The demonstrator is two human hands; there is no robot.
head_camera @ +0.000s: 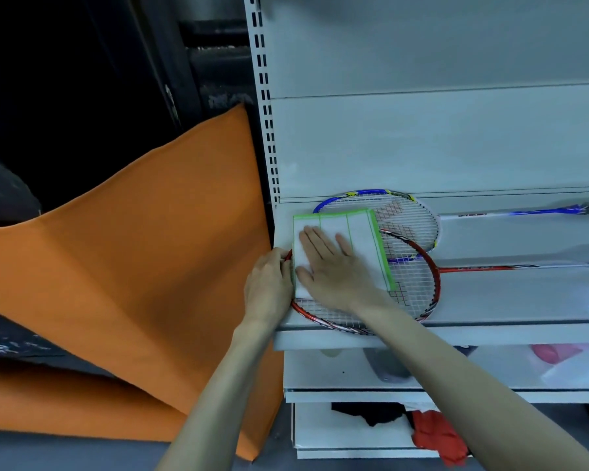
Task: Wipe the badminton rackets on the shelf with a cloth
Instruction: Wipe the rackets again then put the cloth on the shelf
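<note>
Two badminton rackets lie on the white shelf (507, 300), handles pointing right. The red racket (419, 283) lies in front, its head overlapping the head of the blue racket (412, 215) behind it. A white cloth with green edging and stripes (364, 232) is spread over the left part of both heads. My right hand (334, 266) presses flat on the cloth with straight fingers. My left hand (269, 283) grips the left rim of the red racket's frame at the shelf's left end.
An orange sheet (143, 266) hangs to the left of the shelf upright (262, 96). Lower shelves hold a red cloth (436, 436), a black item (371, 413) and a pink item in a bag (555, 355). The shelf's back panel rises just behind the blue racket.
</note>
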